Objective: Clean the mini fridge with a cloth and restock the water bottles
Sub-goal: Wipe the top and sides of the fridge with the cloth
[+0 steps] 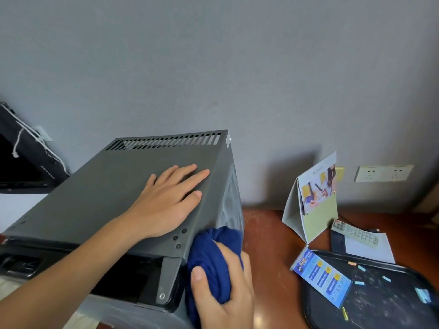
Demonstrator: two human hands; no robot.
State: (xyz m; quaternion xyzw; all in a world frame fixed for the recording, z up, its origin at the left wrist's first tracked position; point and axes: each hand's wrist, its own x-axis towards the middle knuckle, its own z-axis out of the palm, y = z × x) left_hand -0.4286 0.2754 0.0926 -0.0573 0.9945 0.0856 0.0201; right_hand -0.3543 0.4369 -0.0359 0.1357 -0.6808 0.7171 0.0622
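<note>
A grey mini fridge (pixel 99 191) fills the left and middle of the head view, with ventilation slots along its far top edge. My left hand (pixel 166 200) lies flat on the fridge top near its right edge, fingers straight. My right hand (pixel 223 298) grips a bunched dark blue cloth (pixel 213 255) and holds it against the fridge's right side near the front corner. No water bottles are in view.
The fridge stands on a reddish-brown wooden desk (pixel 268 236). To the right are a folded paper stand card (pixel 313 203), a remote control (pixel 354 236), a black tray (pixel 380 298) with a blue leaflet (pixel 323 279), and wall sockets (pixel 382 173). A black bag (pixel 21 160) is at the left.
</note>
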